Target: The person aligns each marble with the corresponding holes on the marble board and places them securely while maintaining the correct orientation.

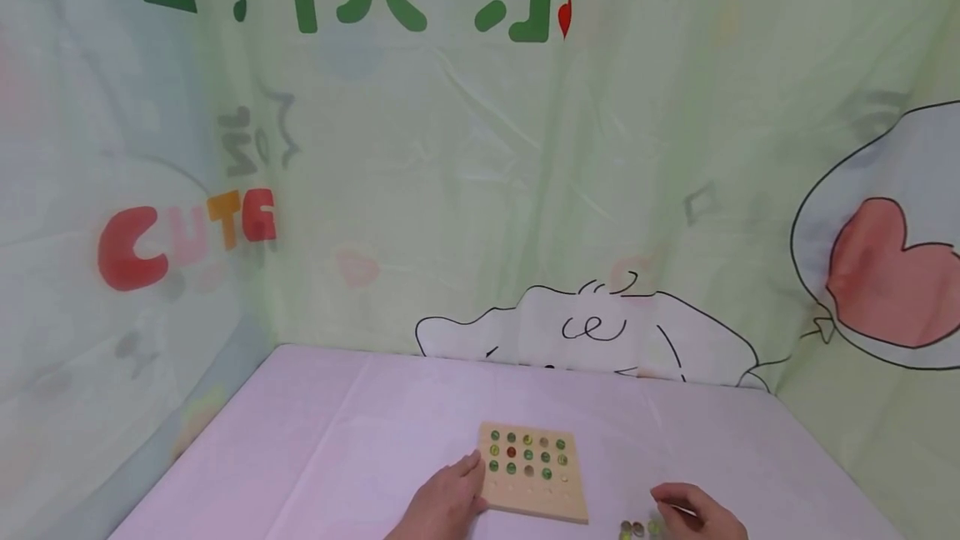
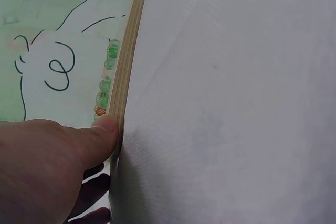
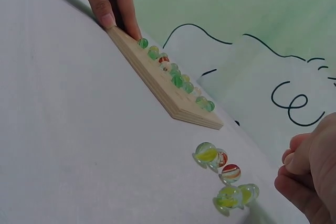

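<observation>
A pale wooden board (image 1: 536,503) with rows of round hollows lies on the table, its far rows filled with glass marbles (image 1: 528,455), mostly green, with one dark red. My left hand (image 1: 447,497) holds the board by its left near corner, thumb on the edge (image 2: 105,129) and fingers along the side. Right of the board, several loose glass marbles (image 3: 231,173) lie close together, some with yellow swirls and some with red. Just beside them is my right hand (image 1: 697,511), thumb and fingertips drawn together; I cannot tell whether a marble is between them.
A pale pinkish cloth (image 1: 360,432) covers the table. Printed fabric curtains (image 1: 465,190) with a cartoon outline stand behind the table and along its sides. The nearest hollows in the board hold no marbles.
</observation>
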Tool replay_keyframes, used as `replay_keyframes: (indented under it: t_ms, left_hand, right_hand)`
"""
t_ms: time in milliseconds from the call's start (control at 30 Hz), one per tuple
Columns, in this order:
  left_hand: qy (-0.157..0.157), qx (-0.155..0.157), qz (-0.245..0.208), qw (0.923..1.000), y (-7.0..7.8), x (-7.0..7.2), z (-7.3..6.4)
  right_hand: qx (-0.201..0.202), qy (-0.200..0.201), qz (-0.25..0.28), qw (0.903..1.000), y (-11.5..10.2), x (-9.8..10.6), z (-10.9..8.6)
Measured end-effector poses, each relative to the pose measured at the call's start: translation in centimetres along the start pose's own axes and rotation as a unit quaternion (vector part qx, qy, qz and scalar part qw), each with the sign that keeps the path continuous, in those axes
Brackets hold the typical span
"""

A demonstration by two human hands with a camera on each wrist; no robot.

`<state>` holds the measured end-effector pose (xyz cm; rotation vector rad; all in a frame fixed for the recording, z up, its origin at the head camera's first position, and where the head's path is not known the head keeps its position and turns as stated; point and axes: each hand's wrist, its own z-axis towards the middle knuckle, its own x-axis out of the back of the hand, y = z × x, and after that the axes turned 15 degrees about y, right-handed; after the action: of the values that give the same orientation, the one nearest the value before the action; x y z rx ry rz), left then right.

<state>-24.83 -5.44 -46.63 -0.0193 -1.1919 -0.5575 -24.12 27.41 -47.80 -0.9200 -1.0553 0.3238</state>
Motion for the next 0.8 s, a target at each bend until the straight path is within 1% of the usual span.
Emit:
replay_keyframes:
  t_ms: [67, 233, 300, 400, 467, 600, 800]
  left_hand:
    - [0.002, -0.001, -0.001, 1.0, -0.1, 0.0, 0.0]
    - [0.005, -0.004, -0.006, 1.0, -0.1, 0.0, -0.1]
    - [0.005, -0.004, -0.008, 0.9999, 0.0, 0.0, -0.2]
    - [0.001, 0.001, -0.006, 1.0, 0.1, 0.1, -0.2]
    - [-0.001, 0.006, -0.002, 1.0, 0.1, 0.1, -0.1]
    - [-0.003, 0.009, 0.005, 0.9999, 0.1, 0.1, 0.1]
    - [-0.002, 0.005, -0.007, 1.0, 0.1, 0.0, 0.0]
  right_hand:
    - [-0.011, -0.01, -0.006, 0.9999, 0.6, -0.1, 0.4]
    - [-0.025, -0.069, -0.015, 0.9972, 1.9, -0.4, 0.9]
    - [-0.025, -0.085, -0.019, 0.9959, 2.2, -0.5, 0.9]
    - [-0.023, -0.087, -0.021, 0.9957, 2.4, -0.9, 0.7]
    - [-0.018, -0.081, -0.022, 0.9963, 2.3, -1.0, 0.6]
    - [-0.02, -0.079, -0.018, 0.9965, 1.9, -1.1, 0.4]
    - [-0.027, -0.097, -0.016, 0.9948, 2.4, -1.2, 0.5]
